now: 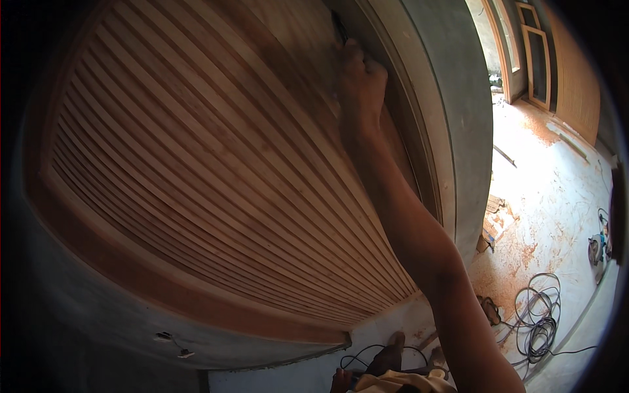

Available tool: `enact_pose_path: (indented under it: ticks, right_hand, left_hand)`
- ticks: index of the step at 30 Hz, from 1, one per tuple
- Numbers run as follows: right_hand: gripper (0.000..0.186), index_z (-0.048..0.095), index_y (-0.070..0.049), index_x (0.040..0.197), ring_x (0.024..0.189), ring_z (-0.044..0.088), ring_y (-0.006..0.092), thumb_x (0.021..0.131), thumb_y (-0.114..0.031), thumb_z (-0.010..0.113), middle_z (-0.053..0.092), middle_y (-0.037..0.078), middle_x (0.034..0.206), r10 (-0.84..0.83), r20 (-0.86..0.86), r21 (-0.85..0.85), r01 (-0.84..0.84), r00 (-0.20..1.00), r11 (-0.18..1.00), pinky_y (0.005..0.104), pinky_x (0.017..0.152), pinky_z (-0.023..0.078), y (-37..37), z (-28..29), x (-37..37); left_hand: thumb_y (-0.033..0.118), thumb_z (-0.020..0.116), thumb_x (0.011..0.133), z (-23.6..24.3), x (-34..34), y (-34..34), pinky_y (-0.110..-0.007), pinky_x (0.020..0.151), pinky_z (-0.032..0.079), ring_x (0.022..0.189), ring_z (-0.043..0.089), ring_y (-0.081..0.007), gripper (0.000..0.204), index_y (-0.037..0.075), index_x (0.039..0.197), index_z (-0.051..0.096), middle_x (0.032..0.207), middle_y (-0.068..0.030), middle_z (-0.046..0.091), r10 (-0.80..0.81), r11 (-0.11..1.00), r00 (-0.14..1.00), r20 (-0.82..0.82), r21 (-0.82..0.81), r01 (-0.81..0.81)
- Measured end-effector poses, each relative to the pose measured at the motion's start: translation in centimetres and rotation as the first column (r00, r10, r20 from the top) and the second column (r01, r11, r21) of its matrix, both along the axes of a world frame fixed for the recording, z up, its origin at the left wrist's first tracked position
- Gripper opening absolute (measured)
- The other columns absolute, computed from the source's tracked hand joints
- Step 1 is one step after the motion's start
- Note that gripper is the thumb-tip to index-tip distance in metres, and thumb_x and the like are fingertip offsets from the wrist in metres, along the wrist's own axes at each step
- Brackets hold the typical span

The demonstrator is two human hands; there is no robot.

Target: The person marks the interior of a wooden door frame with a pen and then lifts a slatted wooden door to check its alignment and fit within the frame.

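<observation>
My right hand (pixel 362 82) reaches up along the inner edge of a tall wooden door (pixel 216 150) with many slats. Its fingers are closed, and a slim dark object (pixel 339 27) sticks out beyond them; its kind is not clear. The hand is close to the door's plain flat strip (pixel 308 33), beside the wooden frame (pixel 419 131). At the bottom edge, next to my yellowish clothing (pixel 400 382), a small part of what looks like my left hand (pixel 341 380) shows. Its fingers are mostly cut off by the picture edge.
A coiled black cable (pixel 540 334) lies on the dusty pale floor at right, near a power tool (pixel 489 309). Reddish sawdust (pixel 511 262) and cardboard scraps (pixel 496 204) lie farther off. Wooden frames (pixel 538 65) and a slatted panel (pixel 576 65) lean at the far right.
</observation>
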State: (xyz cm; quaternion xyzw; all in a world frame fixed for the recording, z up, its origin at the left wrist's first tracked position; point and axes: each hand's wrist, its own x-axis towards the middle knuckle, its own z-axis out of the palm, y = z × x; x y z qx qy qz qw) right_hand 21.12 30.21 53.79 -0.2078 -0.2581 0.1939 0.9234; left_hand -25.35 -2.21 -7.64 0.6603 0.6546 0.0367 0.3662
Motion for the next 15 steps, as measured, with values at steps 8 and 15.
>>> enact_pose_path:
  ticks: [8,15]
  right_hand:
    - [0.041,0.062,0.008,0.101,0.047,0.035,0.0068,0.099,-0.032,0.052,0.042,-0.003,0.059,0.068,-0.061,0.048,-0.065,0.996,0.997,0.0259,0.045,0.031,-1.3,-1.6,-0.3]
    - [0.038,0.061,0.008,0.1,0.046,0.032,0.0057,0.099,-0.029,0.051,0.042,-0.004,0.059,0.119,-0.108,0.006,-0.119,0.987,0.993,0.025,0.044,0.028,-2.1,-2.7,-0.3]
  left_hand:
    - [0.026,0.055,0.094,0.1,0.1,-0.8,-0.039,0.069,0.055,0.084,0.068,-0.0344,0.032,-0.002,0.106,0.046,0.101,-0.0237,0.054,0.024,1.0,1.0,0.011,-0.014,-0.024]
    - [0.027,0.055,0.094,0.1,-0.1,-1.0,-0.039,0.069,0.055,0.084,0.068,-0.0343,0.033,-0.002,0.106,0.046,0.101,-0.0236,0.054,0.037,0.999,0.999,0.018,-0.028,-0.037]
